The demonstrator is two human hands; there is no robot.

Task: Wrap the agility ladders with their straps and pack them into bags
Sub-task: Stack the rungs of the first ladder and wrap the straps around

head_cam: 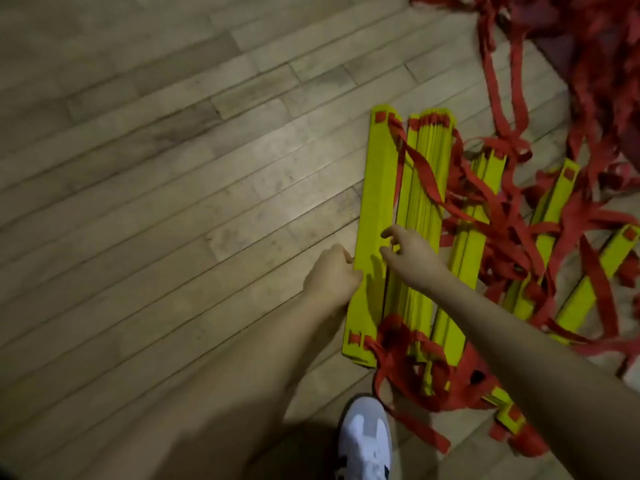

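An agility ladder lies on the wooden floor: flat yellow rungs joined by red straps. One yellow rung (375, 188) lies flat at the left of a bunched stack of rungs (427, 174) standing on edge. My left hand (330, 275) grips the flat rung's left edge near its middle. My right hand (408, 252) hovers over the same rung and the stack, fingers curled at the rung's right edge. Red straps (424, 171) cross the stack and bunch at its near end (401, 344).
More yellow rungs (554, 206) and tangled red straps (519, 237) spread to the right. A heap of red strap (588, 46) fills the top right corner. My white shoe (365, 441) stands on the wooden floor (173, 168) at the bottom.
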